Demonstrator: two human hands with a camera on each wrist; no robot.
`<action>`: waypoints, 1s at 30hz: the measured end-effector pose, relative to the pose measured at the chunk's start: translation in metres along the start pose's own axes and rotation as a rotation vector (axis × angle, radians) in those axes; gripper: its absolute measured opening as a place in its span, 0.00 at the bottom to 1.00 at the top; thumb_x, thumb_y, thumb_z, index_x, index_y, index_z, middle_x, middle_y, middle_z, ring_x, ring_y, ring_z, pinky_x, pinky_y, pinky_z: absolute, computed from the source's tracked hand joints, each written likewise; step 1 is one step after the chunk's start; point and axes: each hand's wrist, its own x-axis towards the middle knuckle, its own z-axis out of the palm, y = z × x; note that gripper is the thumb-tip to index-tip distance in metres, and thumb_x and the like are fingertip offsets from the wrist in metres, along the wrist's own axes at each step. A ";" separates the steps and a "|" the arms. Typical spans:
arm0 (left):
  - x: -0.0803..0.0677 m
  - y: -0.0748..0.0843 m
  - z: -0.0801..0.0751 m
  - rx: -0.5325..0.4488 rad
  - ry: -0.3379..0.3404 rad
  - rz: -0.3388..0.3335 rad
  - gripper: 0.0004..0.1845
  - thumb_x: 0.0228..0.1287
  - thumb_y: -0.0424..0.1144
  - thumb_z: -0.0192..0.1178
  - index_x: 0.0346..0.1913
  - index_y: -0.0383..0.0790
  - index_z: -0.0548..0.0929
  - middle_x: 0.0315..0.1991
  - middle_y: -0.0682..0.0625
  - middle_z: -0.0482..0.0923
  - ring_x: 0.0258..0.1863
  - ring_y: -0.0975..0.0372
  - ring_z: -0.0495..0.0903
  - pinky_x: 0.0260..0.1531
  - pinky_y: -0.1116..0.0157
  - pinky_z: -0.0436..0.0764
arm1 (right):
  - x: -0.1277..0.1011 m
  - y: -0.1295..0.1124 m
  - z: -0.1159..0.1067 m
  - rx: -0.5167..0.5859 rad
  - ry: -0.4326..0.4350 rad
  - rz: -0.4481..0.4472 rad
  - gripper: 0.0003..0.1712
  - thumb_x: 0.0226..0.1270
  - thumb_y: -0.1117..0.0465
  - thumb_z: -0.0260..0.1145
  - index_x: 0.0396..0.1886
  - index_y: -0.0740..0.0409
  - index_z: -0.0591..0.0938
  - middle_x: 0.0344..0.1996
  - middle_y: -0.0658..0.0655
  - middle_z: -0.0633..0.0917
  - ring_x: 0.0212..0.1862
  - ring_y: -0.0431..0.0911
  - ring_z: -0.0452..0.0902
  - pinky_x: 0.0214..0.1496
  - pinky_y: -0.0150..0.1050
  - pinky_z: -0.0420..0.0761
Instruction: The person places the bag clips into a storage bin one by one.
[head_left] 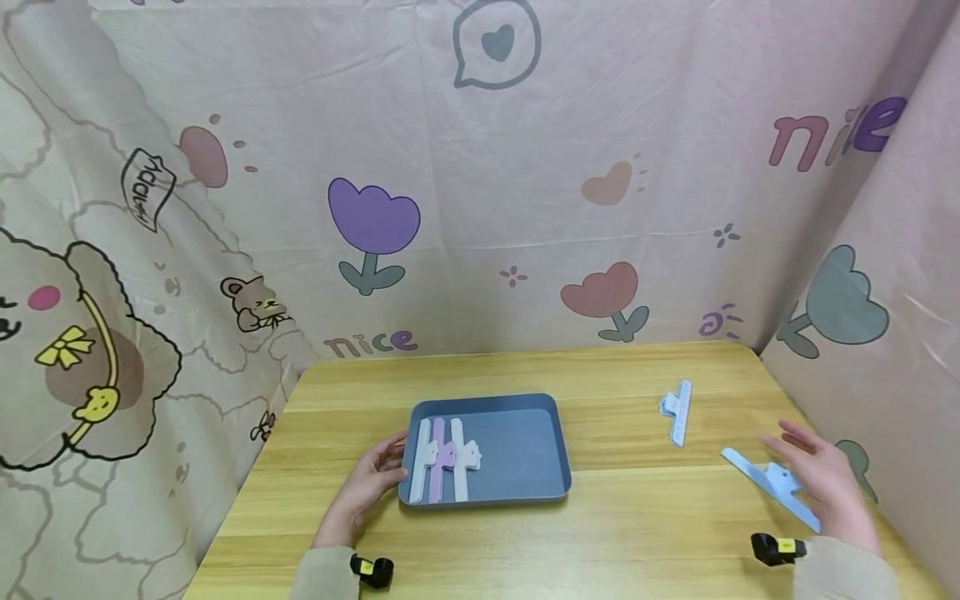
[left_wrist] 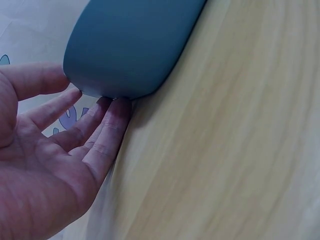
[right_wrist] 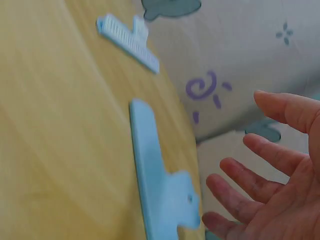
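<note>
Fingers of the left hand (head_left: 367, 483) are relaxed and straight, tips touching the left outer wall of the blue-grey tray (head_left: 525, 492), not curled round it. Right hand (head_left: 825, 483) is spread wide open, holding nothing, just beside the nearer light blue clip (head_left: 772, 483) lying flat on the wooden table (head_left: 637, 533). Tray's got three clips bunched against its left side: a white clip (head_left: 420, 462), a purple clip (head_left: 442, 458) and another white one (head_left: 463, 458), so the tray's right half is bare. A second light blue clip (head_left: 677, 410) sits farther back, well apart from the tray. Printed curtain (head_left: 480, 208) hems the table in behind and on both sides, close by the right hand.
</note>
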 end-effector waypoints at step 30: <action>0.001 -0.002 -0.002 -0.002 -0.019 0.012 0.35 0.60 0.19 0.55 0.72 0.33 0.64 0.63 0.32 0.68 0.58 0.44 0.73 0.51 0.53 0.79 | -0.007 0.007 0.020 0.159 -0.250 -0.007 0.49 0.75 0.56 0.58 0.74 0.76 0.36 0.55 0.69 0.72 0.42 0.34 0.76 0.49 0.41 0.81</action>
